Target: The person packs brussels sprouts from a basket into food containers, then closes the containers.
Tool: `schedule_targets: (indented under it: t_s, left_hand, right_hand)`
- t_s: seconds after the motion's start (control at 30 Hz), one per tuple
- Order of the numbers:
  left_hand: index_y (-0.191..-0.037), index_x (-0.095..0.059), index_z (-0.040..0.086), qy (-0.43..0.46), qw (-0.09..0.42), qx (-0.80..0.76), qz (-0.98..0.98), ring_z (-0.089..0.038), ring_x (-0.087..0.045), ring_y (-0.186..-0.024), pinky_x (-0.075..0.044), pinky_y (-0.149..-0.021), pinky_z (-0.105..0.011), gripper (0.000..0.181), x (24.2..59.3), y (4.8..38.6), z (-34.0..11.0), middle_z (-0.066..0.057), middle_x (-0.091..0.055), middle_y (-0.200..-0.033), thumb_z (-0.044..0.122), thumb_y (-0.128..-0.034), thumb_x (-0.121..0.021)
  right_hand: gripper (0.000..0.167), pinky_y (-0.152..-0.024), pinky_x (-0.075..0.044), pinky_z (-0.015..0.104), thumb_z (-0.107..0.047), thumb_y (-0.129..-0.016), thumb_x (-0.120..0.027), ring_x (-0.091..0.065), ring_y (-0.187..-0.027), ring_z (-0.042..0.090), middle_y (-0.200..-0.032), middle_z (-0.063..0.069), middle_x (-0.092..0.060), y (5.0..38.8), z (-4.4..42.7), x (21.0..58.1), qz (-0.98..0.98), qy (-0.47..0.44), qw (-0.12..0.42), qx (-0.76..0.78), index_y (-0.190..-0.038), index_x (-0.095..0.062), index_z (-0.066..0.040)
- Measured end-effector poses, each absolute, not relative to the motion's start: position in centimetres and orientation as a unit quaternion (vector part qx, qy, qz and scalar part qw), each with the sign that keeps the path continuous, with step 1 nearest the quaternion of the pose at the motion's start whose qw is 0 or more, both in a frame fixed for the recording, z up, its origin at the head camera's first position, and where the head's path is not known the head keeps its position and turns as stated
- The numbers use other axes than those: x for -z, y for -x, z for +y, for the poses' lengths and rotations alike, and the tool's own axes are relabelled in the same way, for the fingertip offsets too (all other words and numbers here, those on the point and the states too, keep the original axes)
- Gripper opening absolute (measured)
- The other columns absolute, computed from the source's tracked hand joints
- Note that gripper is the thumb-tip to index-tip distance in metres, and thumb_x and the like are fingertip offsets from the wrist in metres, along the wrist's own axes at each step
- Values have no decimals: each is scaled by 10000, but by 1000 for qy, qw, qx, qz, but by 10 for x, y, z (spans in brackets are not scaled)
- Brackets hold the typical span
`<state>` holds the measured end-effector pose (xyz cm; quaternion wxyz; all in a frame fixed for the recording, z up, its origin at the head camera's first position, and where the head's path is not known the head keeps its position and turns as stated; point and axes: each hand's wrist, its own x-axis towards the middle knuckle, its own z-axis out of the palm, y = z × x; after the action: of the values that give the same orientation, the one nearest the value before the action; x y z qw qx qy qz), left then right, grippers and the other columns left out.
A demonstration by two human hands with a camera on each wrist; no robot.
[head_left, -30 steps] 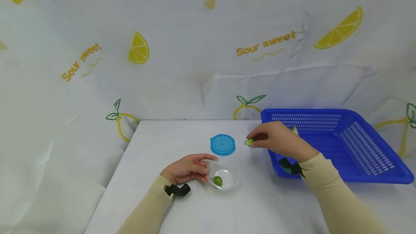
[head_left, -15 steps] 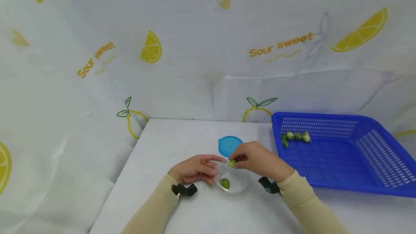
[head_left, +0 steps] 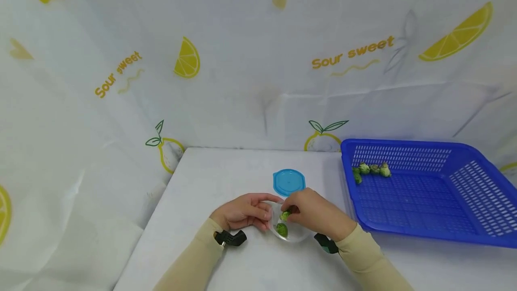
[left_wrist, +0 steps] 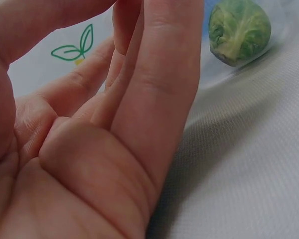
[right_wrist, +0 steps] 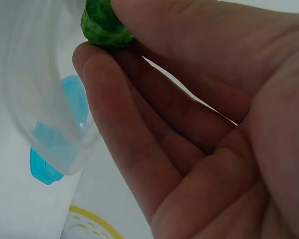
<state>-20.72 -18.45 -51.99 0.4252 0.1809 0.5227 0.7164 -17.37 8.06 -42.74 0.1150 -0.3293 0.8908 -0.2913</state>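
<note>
A clear round bowl [head_left: 297,233] stands on the white table, and the left hand [head_left: 245,212] grips its left rim with thumb and fingers. One Brussels sprout [head_left: 282,229] lies in the bowl; the left wrist view shows this sprout [left_wrist: 240,31] through the clear wall. Over the bowl, the right hand [head_left: 319,212] pinches a second sprout [head_left: 285,215] between thumb and fingertips. In the right wrist view the pinched sprout [right_wrist: 104,25] is partly cut off at the top edge, with the bowl wall [right_wrist: 40,94] beside the fingers.
Behind the bowl lies a blue lid [head_left: 289,182]. A blue perforated basket [head_left: 420,201] stands at the right, with several sprouts [head_left: 374,169] in its back left corner. A printed cloth [head_left: 242,57] hangs behind the table.
The right hand has moved left and down from beside the basket to over the bowl, carrying its sprout. The left hand keeps its grip on the bowl. The head view has shifted slightly.
</note>
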Motion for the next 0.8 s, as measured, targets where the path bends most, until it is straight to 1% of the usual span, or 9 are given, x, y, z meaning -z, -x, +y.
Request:
schedule_targets:
  t_s: [0.1,0.23,0.37,0.5,0.6,0.7,0.8]
  left_hand:
    - [-1589,-495,77,-178,424,-715,527,-151,-800,-867,-680,-810,-291,617,518,208,-185,-17,-742,-1010,39,-1011,-706]
    - [-1594,-493,76,-175,425,-714,529,-156,-799,-872,-680,-805,-293,630,518,208,-185,-19,-742,-1014,47,-1006,-719]
    - [-1588,-503,83,-170,426,-713,530,-159,-799,-872,-680,-811,-292,626,518,207,-185,-18,-741,-1007,55,-1005,-726]
    - [-1586,-503,76,-168,425,-714,531,-157,-799,-871,-682,-821,-301,623,518,207,-184,-18,-732,-1006,47,-1003,-720]
    - [-1587,-497,69,-168,424,-714,530,-157,-798,-873,-683,-822,-305,621,518,207,-184,-26,-732,-1018,29,-1003,-704]
    - [-1588,-492,70,-167,425,-714,531,-159,-799,-875,-683,-820,-306,620,517,207,-185,-34,-736,-1029,12,-1003,-691]
    - [-1589,-489,70,-167,424,-714,532,-160,-801,-876,-685,-819,-311,625,517,207,-185,-34,-740,-1031,9,-1000,-689]
  right_hand:
    - [126,-805,-661,338,-25,-918,-827,-732,-919,109,-988,-19,-814,175,78,427,893,329,115,283,-1030,-846,-79]
    - [126,-782,-638,311,-2,-910,-816,-702,-892,81,-963,-25,-809,174,75,429,895,333,117,273,-989,-847,-95]
    - [116,-718,-581,269,8,-904,-809,-630,-809,48,-869,-66,-767,172,69,431,900,339,108,252,-924,-834,-104]
    - [112,-672,-538,254,11,-909,-803,-568,-746,51,-795,-91,-703,170,64,433,905,341,103,232,-892,-812,-99]
    - [110,-695,-574,280,16,-904,-797,-613,-775,71,-835,-68,-735,170,62,434,908,338,99,229,-929,-820,-89]
    - [133,-768,-638,343,12,-906,-800,-710,-867,133,-941,-7,-796,170,63,432,908,334,95,236,-1009,-834,-66]
    - [170,-838,-666,402,1,-921,-803,-763,-972,199,-1044,50,-821,169,65,429,905,334,92,245,-1080,-836,-48]
